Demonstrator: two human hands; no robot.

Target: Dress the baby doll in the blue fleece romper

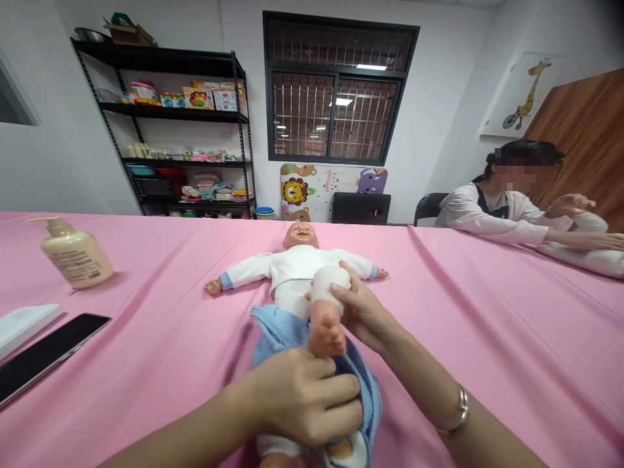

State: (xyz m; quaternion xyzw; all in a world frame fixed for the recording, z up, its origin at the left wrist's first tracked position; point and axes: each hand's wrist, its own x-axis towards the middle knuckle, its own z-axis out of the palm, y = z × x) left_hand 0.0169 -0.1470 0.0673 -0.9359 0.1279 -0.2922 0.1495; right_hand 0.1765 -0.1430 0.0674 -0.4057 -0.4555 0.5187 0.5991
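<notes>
A baby doll in a white top lies on its back on the pink tablecloth, head away from me, arms spread. My right hand is wrapped round its raised leg at the white-covered shin, the bare foot pointing toward me. My left hand is closed on the blue trousers bunched below the foot. The doll's other leg is mostly hidden under that hand.
A beige pump bottle lies at the left. A dark phone and a white flat thing lie at the left edge. Another person sits at the far right. A shelf rack stands behind.
</notes>
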